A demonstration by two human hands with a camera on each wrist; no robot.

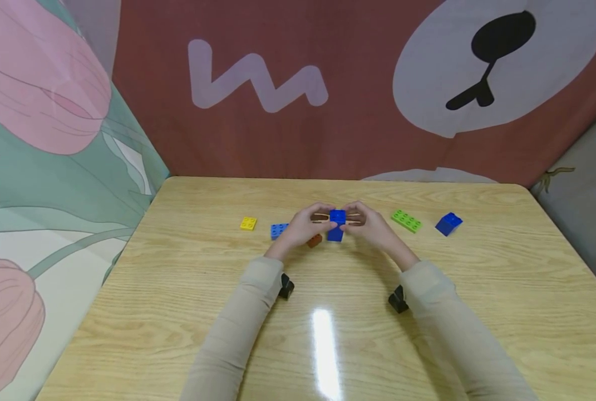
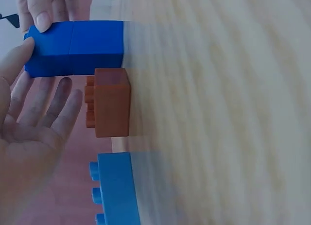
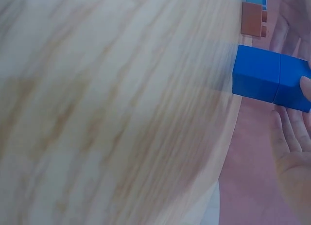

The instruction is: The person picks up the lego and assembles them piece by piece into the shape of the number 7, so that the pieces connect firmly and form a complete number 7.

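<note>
Two dark blue building bricks stand stacked on the table; the upper brick sits flush on the lower brick, with a thin seam between them in both wrist views. My left hand pinches the upper brick from the left, thumb on its near side. From the right, my right hand grips the same brick, its thumb pressed to the face. The other fingers of both hands stretch out behind the stack. Close to its left is a brown brick, studs up, partly covered by my left hand in the head view.
A lighter blue brick lies left of the brown one, with a flat yellow piece farther left. To the right are a long green plate and another dark blue brick. A printed cloth hangs behind the table.
</note>
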